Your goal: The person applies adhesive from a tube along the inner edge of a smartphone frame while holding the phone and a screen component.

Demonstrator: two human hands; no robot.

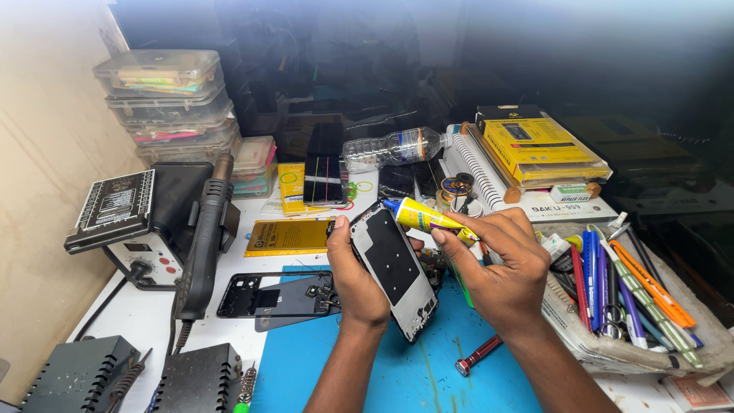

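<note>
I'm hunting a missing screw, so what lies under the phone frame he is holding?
Under the phone frame, held by the left hand, shows the blue mat and a red screwdriver. The patch directly beneath frame and hand is covered.

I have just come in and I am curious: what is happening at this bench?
A person's left hand holds a black phone frame with a silver edge tilted above a blue work mat. The right hand holds a yellow glue tube with a blue nozzle, its tip at the frame's top edge. Another black phone frame lies flat beside them.
</note>
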